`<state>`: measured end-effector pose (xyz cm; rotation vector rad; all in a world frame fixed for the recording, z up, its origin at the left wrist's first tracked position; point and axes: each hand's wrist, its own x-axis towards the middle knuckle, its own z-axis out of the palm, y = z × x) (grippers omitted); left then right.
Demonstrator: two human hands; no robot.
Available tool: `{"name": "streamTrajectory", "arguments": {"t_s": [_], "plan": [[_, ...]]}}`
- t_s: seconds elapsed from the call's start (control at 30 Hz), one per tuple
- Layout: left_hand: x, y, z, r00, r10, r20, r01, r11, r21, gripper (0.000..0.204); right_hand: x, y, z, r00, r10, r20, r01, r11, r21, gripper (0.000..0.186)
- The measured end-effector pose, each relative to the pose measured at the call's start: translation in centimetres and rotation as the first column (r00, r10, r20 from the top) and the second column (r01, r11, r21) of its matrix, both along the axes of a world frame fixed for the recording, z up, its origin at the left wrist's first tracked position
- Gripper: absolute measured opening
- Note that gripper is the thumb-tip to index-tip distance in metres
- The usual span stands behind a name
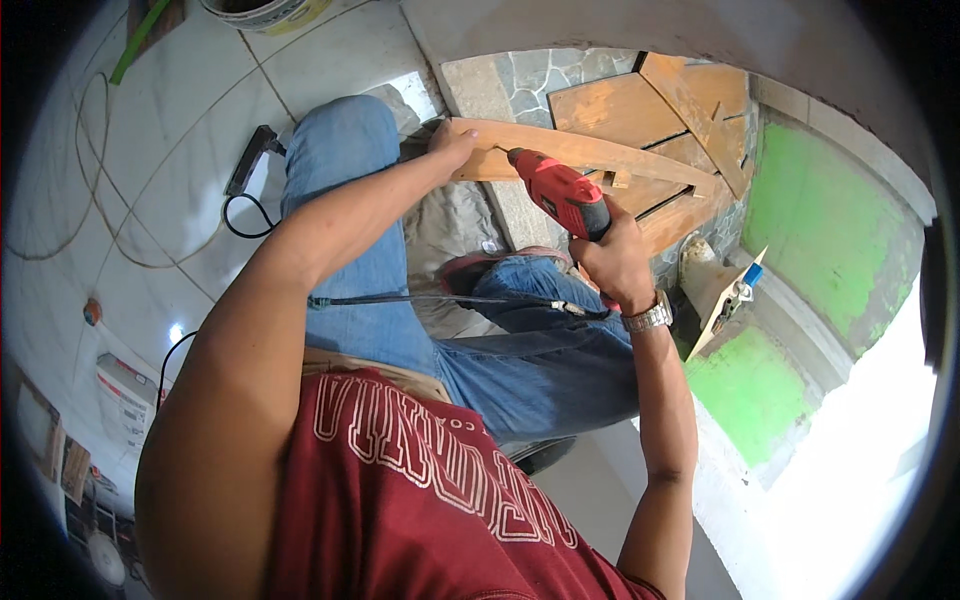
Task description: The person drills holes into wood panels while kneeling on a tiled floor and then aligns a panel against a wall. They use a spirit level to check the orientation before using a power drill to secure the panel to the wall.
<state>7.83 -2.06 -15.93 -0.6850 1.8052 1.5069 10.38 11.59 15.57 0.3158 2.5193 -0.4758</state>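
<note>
My right hand is wrapped round the handle of a red and black power drill. The drill tilts toward the upper left, and its thin bit meets the face of a long wooden board near the board's left end. At that same end my left hand is closed on the board, thumb on the face, other fingers mostly hidden behind it. A black cord stretches across my jeans from near the drill's handle.
More orange-brown wooden planks lie beyond the board over grey stone tiles. To the right, a wooden piece holding a blue item stands by a green-painted wall. A black power strip and loose cable rest left; a bucket is at the top.
</note>
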Motion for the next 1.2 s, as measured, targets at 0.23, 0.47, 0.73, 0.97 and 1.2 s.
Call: {"name": "streamTrajectory", "arguments": {"t_s": [0.23, 0.47, 0.73, 0.97, 1.2], "plan": [[-0.1, -0.2, 0.2, 0.998, -0.022, 0.056, 0.021, 1.000, 0.011, 0.057, -0.1, -0.1, 0.2, 0.998, 0.049, 0.047, -0.050, 0.999, 0.009, 0.057], [-0.3, -0.4, 1.0, 0.998, -0.012, 0.060, 0.008, 0.998, 0.063, 0.057, -0.2, -0.3, 0.1, 0.997, 0.068, 0.046, -0.069, 0.997, 0.033, 0.058], [-0.3, -0.7, 1.8, 0.997, -0.031, 0.069, 0.028, 0.999, 0.042, 0.057, -0.4, -0.3, 0.2, 0.997, 0.066, 0.043, -0.067, 0.997, 0.028, 0.057], [-0.4, -0.5, 1.8, 0.995, -0.002, 0.104, -0.009, 0.994, 0.106, 0.052, -0.1, 0.0, 0.2, 0.999, 0.035, 0.013, -0.035, 0.999, 0.014, 0.052], [-0.1, 0.3, 0.9, 0.998, -0.019, 0.061, 0.014, 0.997, 0.081, 0.051, -0.3, 0.7, 0.1, 1.000, -0.014, 0.009, 0.014, 0.999, -0.048, 0.046]]}}
